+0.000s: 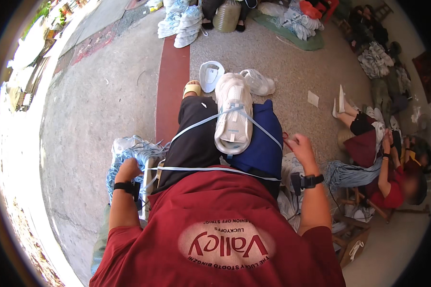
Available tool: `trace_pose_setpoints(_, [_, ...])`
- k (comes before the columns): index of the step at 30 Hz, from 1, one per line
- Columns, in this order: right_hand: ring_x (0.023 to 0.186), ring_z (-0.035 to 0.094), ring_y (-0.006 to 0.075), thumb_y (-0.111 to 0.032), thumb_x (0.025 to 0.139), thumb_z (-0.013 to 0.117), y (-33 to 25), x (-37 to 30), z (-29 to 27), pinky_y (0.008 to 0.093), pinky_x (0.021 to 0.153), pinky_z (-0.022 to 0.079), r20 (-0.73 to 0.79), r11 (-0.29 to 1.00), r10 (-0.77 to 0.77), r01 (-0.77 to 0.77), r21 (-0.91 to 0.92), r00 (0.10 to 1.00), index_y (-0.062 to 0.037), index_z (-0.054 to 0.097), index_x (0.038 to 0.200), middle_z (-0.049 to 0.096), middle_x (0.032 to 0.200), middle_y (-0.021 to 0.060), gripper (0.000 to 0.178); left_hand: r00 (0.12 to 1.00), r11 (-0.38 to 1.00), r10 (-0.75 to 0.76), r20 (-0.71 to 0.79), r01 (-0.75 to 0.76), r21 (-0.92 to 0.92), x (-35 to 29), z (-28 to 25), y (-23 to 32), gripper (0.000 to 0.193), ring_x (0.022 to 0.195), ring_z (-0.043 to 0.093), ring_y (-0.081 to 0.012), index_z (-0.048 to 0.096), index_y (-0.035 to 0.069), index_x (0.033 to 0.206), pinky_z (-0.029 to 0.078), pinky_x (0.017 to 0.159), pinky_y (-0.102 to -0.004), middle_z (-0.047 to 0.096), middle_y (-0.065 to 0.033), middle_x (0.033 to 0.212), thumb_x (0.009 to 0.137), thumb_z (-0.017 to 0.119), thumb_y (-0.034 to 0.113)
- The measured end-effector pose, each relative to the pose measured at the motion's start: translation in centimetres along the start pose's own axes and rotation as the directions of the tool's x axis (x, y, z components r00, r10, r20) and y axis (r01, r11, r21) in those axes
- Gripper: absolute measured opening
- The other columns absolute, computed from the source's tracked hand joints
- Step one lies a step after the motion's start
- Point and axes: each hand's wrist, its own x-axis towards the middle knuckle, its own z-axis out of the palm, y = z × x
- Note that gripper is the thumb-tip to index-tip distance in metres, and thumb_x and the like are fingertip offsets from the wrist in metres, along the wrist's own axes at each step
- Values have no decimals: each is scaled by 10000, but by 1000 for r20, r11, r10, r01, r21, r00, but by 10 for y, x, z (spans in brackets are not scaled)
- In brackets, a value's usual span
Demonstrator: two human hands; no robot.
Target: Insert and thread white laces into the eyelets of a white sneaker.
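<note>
A white sneaker lies across my thighs, its tongue and lace rows showing. From its middle a light-blue shoelace runs out to both sides, and a stretch of lace crosses my lap at the waist. My left hand is closed on lace at the left, right by a bundle of blue laces. On the other side, my right hand is raised with its fingers pinched on a thin red looped thing; its full shape is too small to make out. One lace strand ends near those fingers.
Beyond my knees lie a white shoe and an upturned pale shoe. Shoe stacks stand far ahead. At right, people sit working beside a blue lace bundle and wooden stools. White shoes are heaped beside my right hip.
</note>
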Motion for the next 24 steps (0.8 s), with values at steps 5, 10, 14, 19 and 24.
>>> trace_pose_setpoints(5, [633, 558, 306, -180, 748, 667, -95, 58, 58, 398, 589, 436, 41, 952, -226, 211, 221, 973, 9, 544, 781, 563, 672, 176, 228, 772, 780, 370, -518, -561, -279, 36, -94, 179, 236, 884, 583, -355, 609, 5, 942, 465, 770, -405, 609, -195, 930, 745, 622, 132])
trace_pose_setpoints(10, [691, 561, 380, -224, 730, 660, -126, 77, 64, 431, 610, 431, 169, 981, -195, 192, 31, 966, 15, 542, 746, 571, 695, 199, 267, 721, 607, 585, -372, -693, -388, 54, -116, 283, 206, 751, 626, -284, 614, -13, 897, 482, 655, -352, 636, -161, 833, 738, 654, 110])
trace_pose_setpoints(14, [767, 582, 384, -153, 737, 613, -143, 87, 53, 448, 648, 446, 190, 969, -190, 215, -121, 963, 8, 552, 741, 576, 714, 212, 173, 665, 655, 663, -343, -738, -164, 71, -118, 304, 137, 657, 616, -299, 618, 18, 816, 475, 619, -367, 618, -145, 675, 753, 620, 139])
trace_pose_setpoints(19, [724, 602, 366, -108, 735, 579, -151, 86, 54, 460, 633, 466, 52, 884, -441, 443, -152, 896, -24, 546, 751, 595, 692, 185, 91, 667, 677, 489, -562, -697, -236, 76, -128, 315, 110, 661, 614, -316, 611, 33, 785, 472, 618, -388, 619, -156, 680, 787, 555, 127])
trace_pose_setpoints(24, [540, 596, 265, -86, 731, 562, -147, 79, 42, 372, 474, 474, 111, 470, -740, 628, -621, 664, -86, 526, 763, 558, 590, 103, 48, 716, 757, 419, -559, -615, -220, 73, -129, 315, 111, 658, 612, -320, 616, 34, 784, 472, 620, -393, 618, -156, 677, 779, 556, 128])
